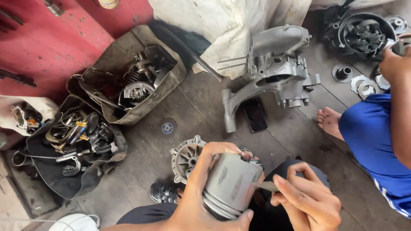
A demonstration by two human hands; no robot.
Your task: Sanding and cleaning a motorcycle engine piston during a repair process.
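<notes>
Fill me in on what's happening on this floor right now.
A person sitting on the wooden floor grips a grey metal piston in the left hand, while the right hand presses a small strip of grey abrasive paper against its side. A finned round part lies just beyond. An engine casing stands farther off, with open bags of parts to the left. A co-worker in blue handles another round assembly at the top right.
</notes>
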